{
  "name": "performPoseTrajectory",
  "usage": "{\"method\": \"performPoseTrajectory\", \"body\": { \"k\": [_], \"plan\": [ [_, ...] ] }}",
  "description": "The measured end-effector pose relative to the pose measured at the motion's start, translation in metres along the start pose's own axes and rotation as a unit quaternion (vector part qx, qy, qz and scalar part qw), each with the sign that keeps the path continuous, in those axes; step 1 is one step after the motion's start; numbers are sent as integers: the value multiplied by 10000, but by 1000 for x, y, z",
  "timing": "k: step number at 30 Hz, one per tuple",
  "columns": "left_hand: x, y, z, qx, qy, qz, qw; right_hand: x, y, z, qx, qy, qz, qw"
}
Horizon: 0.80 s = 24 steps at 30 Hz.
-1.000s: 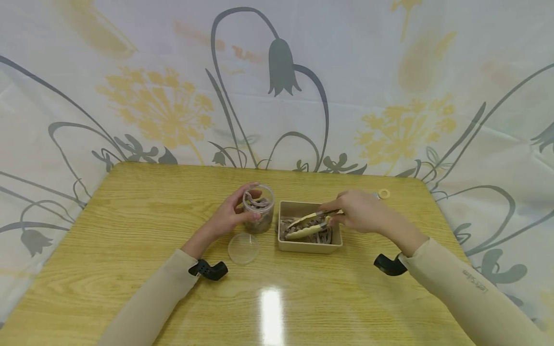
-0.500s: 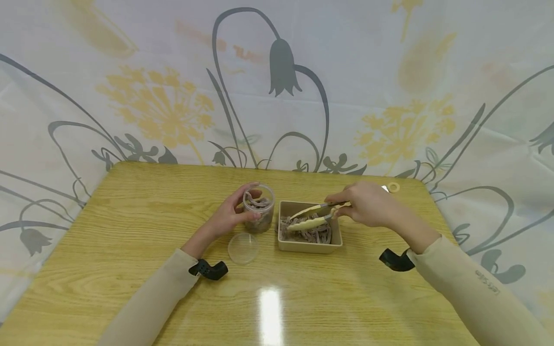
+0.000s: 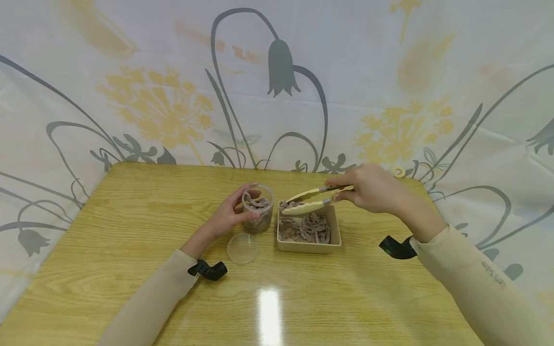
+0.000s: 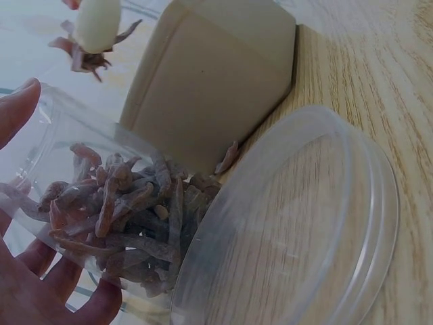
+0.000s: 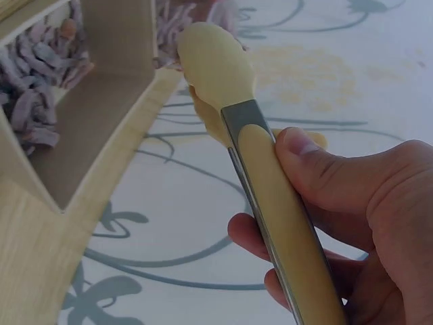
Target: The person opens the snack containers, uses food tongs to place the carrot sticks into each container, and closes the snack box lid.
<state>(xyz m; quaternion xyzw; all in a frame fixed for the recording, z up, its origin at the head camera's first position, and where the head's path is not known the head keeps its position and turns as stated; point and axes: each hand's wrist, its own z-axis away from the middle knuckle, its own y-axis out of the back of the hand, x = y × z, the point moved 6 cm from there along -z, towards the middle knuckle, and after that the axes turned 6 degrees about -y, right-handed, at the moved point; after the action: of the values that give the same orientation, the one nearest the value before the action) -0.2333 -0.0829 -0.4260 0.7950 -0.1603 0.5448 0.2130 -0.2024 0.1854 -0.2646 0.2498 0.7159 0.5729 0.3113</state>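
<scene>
My left hand (image 3: 235,210) grips a clear plastic jar (image 3: 262,222) that stands on the table. Dried greyish-brown strips (image 4: 128,217) fill much of the jar. In my right hand (image 3: 368,188) is a pair of cream-tipped tongs (image 3: 303,207), held by thumb and fingers around the handles (image 5: 287,223). Some strips hang from the tong tips, as the left wrist view shows beside the pale tip (image 4: 98,26). The tips are above the far left rim of a beige rectangular box (image 3: 307,247). More strips (image 3: 313,228) lie inside this box, just right of the jar.
A clear round lid (image 3: 243,249) lies on the wooden table (image 3: 195,307) in front of the jar. One loose strip (image 4: 228,157) sits on the table beside the box. A patterned cloth (image 3: 173,72) hangs behind the table's far edge.
My right hand has raised the tongs out of the box, up and away toward the far side, with strips between the tips. My left hand and the jar stay put.
</scene>
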Motion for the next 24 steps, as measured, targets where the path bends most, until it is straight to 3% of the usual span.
{"method": "performPoseTrajectory", "body": {
  "k": [6,11,24],
  "plan": [
    [0,0,0,9,24,-23,10000,-5,11,-12,79,124,-154,9998],
    [0,0,0,21,31,-45,10000,-9,16,-24,138,217,9,9997],
    [-2,1,1,76,251,61,9996,-28,9,-66,-232,231,104,9994]
  ]
}}
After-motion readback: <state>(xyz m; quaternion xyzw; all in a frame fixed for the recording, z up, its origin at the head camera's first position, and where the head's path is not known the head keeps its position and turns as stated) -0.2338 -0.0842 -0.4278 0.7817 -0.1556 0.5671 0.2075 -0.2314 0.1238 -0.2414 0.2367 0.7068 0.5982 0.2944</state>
